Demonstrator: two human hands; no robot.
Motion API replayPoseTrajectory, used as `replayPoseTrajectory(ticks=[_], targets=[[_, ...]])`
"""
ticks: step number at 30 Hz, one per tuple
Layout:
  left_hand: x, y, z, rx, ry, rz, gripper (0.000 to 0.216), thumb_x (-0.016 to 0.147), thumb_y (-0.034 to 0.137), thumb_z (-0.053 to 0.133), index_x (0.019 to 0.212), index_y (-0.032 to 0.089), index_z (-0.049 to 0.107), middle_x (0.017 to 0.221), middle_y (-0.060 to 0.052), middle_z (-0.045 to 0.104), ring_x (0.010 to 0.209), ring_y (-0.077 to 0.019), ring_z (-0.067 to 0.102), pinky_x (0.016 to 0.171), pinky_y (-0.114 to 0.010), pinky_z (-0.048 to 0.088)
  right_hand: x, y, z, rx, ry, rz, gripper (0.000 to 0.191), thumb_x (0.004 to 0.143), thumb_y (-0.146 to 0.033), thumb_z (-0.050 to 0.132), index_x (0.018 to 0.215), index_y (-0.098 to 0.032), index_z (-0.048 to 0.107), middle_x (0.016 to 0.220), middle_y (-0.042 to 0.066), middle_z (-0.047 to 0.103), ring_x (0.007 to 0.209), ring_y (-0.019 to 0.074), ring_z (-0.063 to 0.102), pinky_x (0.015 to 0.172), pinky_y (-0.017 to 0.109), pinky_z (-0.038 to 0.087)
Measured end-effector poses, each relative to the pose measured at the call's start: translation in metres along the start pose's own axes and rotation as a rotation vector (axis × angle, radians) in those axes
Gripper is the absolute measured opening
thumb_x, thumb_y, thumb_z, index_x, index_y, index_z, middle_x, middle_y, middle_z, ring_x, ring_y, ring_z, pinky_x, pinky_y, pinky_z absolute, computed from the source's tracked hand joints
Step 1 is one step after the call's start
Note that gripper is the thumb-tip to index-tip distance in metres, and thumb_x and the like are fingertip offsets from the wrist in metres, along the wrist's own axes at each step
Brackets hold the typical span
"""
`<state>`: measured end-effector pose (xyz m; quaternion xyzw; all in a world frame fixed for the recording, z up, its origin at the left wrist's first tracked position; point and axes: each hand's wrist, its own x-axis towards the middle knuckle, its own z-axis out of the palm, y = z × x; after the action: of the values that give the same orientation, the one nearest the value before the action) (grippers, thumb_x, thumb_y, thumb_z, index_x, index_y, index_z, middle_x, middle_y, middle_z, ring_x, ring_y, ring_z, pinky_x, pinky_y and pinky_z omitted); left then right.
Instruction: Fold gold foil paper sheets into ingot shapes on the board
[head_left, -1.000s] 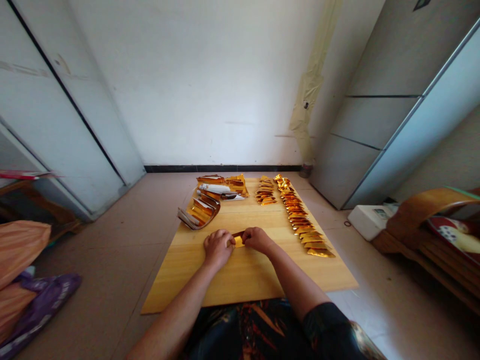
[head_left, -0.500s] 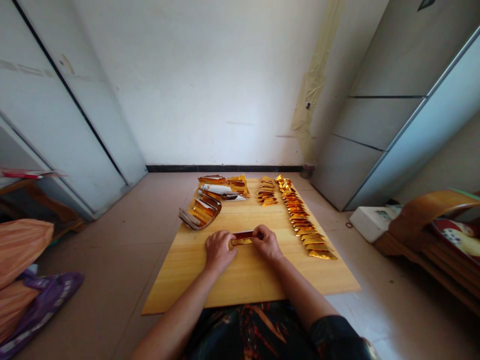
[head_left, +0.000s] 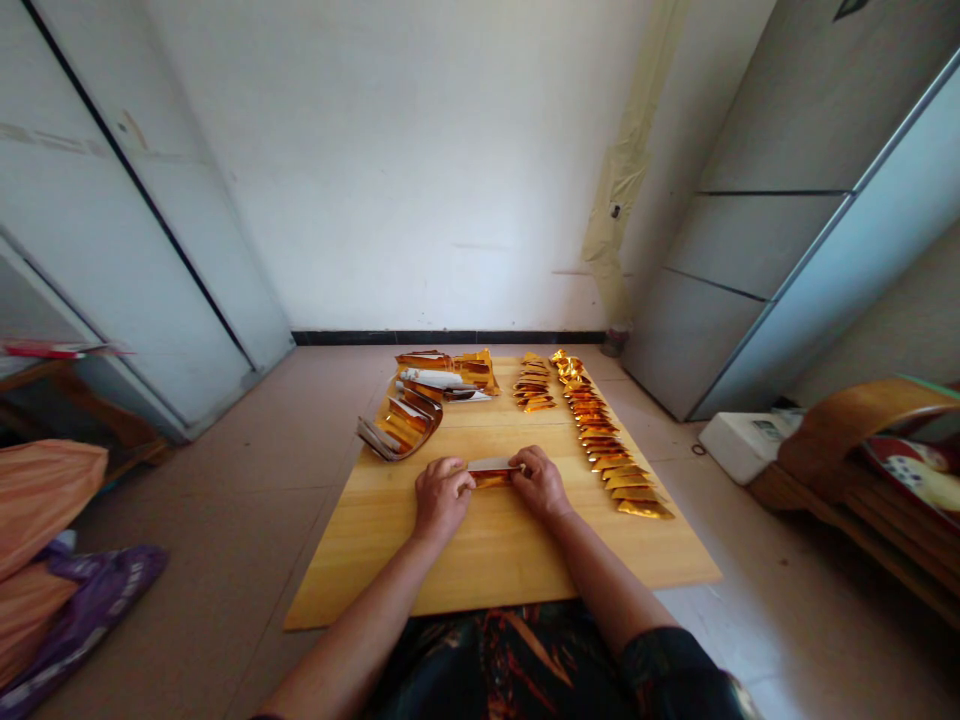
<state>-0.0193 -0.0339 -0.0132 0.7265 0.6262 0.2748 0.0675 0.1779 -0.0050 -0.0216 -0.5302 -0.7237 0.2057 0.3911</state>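
Observation:
Between my two hands, low over the middle of the wooden board (head_left: 420,585), is a sheet of gold foil paper (head_left: 493,479) with a strip of its white back showing along the far edge. My left hand (head_left: 442,500) is closed on the sheet's left end, thumb and fingers pinching it. The right end is pinched by my right hand (head_left: 541,487). To the right runs a long row of folded gold foil pieces (head_left: 604,440), overlapping one another. A shorter row of folded pieces (head_left: 534,385) lies beside it, farther left.
Loose and curled gold foil sheets (head_left: 409,415) lie at the board's far left. A grey refrigerator (head_left: 750,230) stands at right, with a white box (head_left: 739,445) and wooden furniture (head_left: 847,450) near it. Orange and purple bags (head_left: 90,610) rest at left.
The foil sheet has turned in my hands, so more of its white back shows along the far edge. Both hands have shifted slightly; the rows and the loose sheets are unchanged.

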Motion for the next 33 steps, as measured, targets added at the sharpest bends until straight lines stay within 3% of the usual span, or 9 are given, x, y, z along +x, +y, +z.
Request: replayPoseTrajectory(ticks=[9, 17, 21, 25, 29, 33], targets=[[-0.002, -0.002, -0.005, 0.07, 0.001, 0.149, 0.026, 0.075, 0.008, 0.052, 0.069, 0.027, 0.069, 0.114, -0.001, 0.059, 0.115, -0.0213, 0.044, 0.097, -0.037, 0.036, 0.0, -0.001, -0.001, -0.069, -0.032, 0.047, 0.015, 0.073, -0.013, 0.055, 0.08, -0.02, 0.065, 0.082, 0.001, 0.061, 0.078, 0.0133, 0.056, 0.071, 0.022, 0.044], [-0.001, 0.003, -0.007, 0.04, -0.029, 0.082, 0.008, 0.076, 0.03, 0.062, 0.074, 0.026, 0.068, 0.117, -0.004, 0.058, 0.113, -0.0237, 0.045, 0.095, -0.04, 0.036, 0.001, -0.001, -0.001, -0.147, -0.072, 0.076, 0.017, 0.07, -0.009, 0.055, 0.079, -0.02, 0.065, 0.082, 0.002, 0.063, 0.079, 0.0139, 0.057, 0.072, 0.022, 0.043], [0.003, 0.003, -0.002, 0.044, -0.042, 0.026, 0.003, 0.071, 0.025, 0.067, 0.07, 0.024, 0.065, 0.116, -0.003, 0.058, 0.111, -0.0224, 0.046, 0.093, -0.036, 0.037, 0.001, -0.002, -0.001, -0.186, -0.094, 0.075, 0.018, 0.07, -0.01, 0.056, 0.081, -0.02, 0.065, 0.083, 0.002, 0.063, 0.078, 0.0136, 0.057, 0.07, 0.021, 0.043], [0.003, 0.006, -0.004, 0.094, -0.033, -0.048, 0.013, 0.069, 0.028, 0.069, 0.067, 0.022, 0.058, 0.109, -0.002, 0.061, 0.105, -0.021, 0.049, 0.089, -0.034, 0.036, 0.001, -0.005, -0.003, -0.215, -0.117, 0.072, 0.022, 0.067, -0.01, 0.058, 0.084, -0.02, 0.066, 0.086, 0.002, 0.064, 0.081, 0.0144, 0.058, 0.072, 0.022, 0.043], [0.002, 0.008, -0.007, 0.134, -0.015, -0.112, 0.016, 0.071, 0.03, 0.067, 0.082, 0.023, 0.057, 0.096, -0.002, 0.062, 0.098, -0.0204, 0.05, 0.083, -0.032, 0.035, 0.001, -0.01, -0.006, -0.223, -0.16, 0.052, 0.018, 0.068, -0.012, 0.06, 0.083, -0.02, 0.067, 0.087, 0.003, 0.064, 0.082, 0.0149, 0.059, 0.073, 0.022, 0.044], [0.001, 0.009, -0.008, 0.097, -0.037, -0.07, 0.026, 0.072, 0.023, 0.065, 0.097, 0.026, 0.06, 0.105, -0.002, 0.061, 0.103, -0.0206, 0.049, 0.087, -0.033, 0.034, 0.0, -0.012, -0.008, -0.22, -0.177, 0.028, 0.014, 0.072, -0.015, 0.061, 0.081, -0.021, 0.069, 0.088, 0.003, 0.063, 0.08, 0.014, 0.06, 0.073, 0.022, 0.045]])
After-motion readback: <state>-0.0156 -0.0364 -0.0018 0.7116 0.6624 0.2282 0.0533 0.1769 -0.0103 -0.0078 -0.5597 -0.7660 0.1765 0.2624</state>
